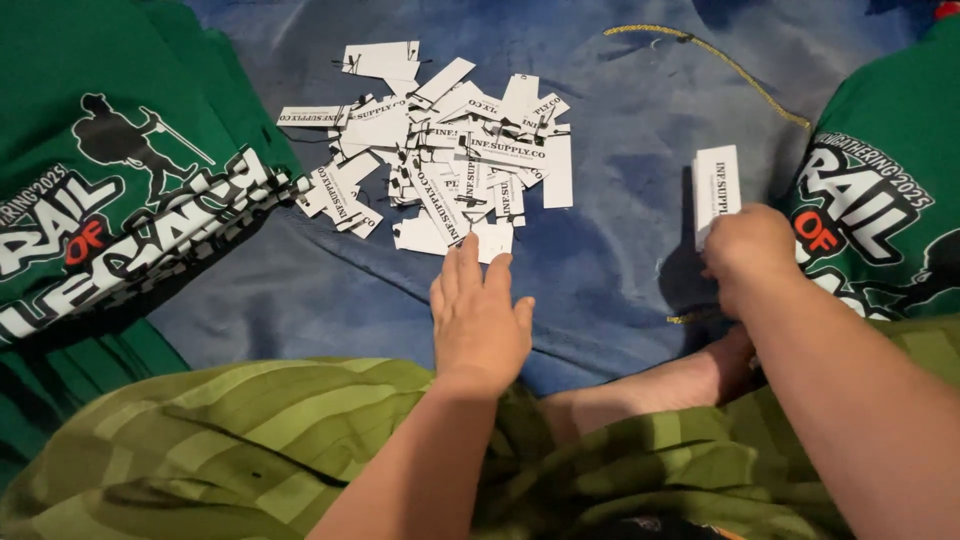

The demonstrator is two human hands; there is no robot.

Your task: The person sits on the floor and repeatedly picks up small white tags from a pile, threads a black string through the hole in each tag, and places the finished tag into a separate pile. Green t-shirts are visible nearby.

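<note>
The right hand (748, 250) is closed around a small stack of white tags (716, 190), held at about 3 o'clock in the view. The stack stands with its long axis running from 6 to 12 o'clock, its free end pointing toward 12. The left hand (478, 318) lies flat with fingers together and stretched toward 12 o'clock, its fingertips touching the near edge of a loose pile of white tags (445, 150). That pile sits near 12 o'clock on a blue cloth (620, 110); its rectangular tags carry black print and point every way. Green shirts with white, black and red print lie at 9 o'clock (110, 170) and at 3 o'clock (880, 210).
</note>
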